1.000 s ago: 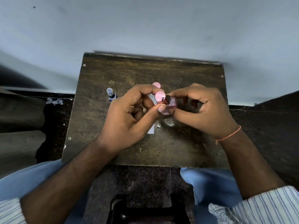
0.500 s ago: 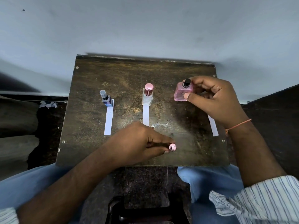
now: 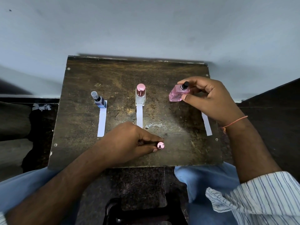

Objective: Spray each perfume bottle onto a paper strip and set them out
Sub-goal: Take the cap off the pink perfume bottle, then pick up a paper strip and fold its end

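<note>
I sit over a small dark wooden surface (image 3: 113, 75). My right hand (image 3: 209, 99) has its grip closed around a pink perfume bottle (image 3: 176, 95), tilted and uncapped, its black nozzle exposed, at the far right above a paper strip (image 3: 207, 124). My left hand (image 3: 129, 140), near the front edge, pinches the bottle's pink cap (image 3: 160, 145) between fingertips. Two bottles look finished: a blue bottle (image 3: 99, 101) at the left and a clear bottle (image 3: 140, 97) in the middle each stand on the far end of their own strip. I judge only this third bottle remains to be sprayed, capped and set out.
</note>
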`<state>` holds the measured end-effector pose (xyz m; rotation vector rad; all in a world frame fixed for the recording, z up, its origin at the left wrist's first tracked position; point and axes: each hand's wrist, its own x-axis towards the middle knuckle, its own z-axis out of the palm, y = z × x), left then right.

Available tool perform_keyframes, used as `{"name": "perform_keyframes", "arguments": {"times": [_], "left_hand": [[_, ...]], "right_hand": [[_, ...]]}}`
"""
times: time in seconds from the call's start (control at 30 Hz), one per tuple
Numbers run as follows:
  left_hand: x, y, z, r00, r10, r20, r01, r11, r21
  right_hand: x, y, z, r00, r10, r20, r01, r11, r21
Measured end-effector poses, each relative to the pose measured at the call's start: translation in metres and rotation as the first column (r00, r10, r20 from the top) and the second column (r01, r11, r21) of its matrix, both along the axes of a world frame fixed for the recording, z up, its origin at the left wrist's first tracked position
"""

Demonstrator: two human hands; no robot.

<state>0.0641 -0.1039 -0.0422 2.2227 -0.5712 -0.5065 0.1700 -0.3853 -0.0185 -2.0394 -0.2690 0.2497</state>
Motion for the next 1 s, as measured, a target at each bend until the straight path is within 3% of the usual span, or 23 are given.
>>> {"name": "perform_keyframes", "arguments": {"times": [0.17,0.3,0.5,0.63,0.83,1.0], "left_hand": [[0.001,0.002,-0.001,1.000,0.000,0.028,-0.002,0.998,0.062],[0.002,0.003,0.004,1.000,-0.006,0.016,0.005,0.997,0.082],[0.004,0.005,0.009,0.998,0.056,0.038,-0.057,0.998,0.031],[0.003,0.004,0.012,0.995,0.075,0.065,-0.073,0.997,-0.030],[0.002,0.004,0.014,0.990,0.111,0.092,-0.102,0.989,-0.104],[0.002,0.003,0.015,0.987,0.147,0.068,-0.138,0.982,-0.131]], "right_hand": [[0.000,-0.004,0.013,1.000,0.023,-0.012,-0.024,0.993,-0.112],[0.002,-0.021,0.026,1.000,0.015,0.025,-0.005,0.938,-0.347],[0.002,-0.060,0.033,0.942,-0.149,-0.301,-0.048,0.827,-0.560],[0.000,-0.064,0.030,0.866,-0.209,-0.455,-0.098,0.821,-0.563],[0.006,-0.066,0.032,0.867,-0.330,-0.373,0.079,0.831,-0.551],[0.006,-0.066,0.033,0.880,-0.339,-0.333,0.124,0.840,-0.528]]}}
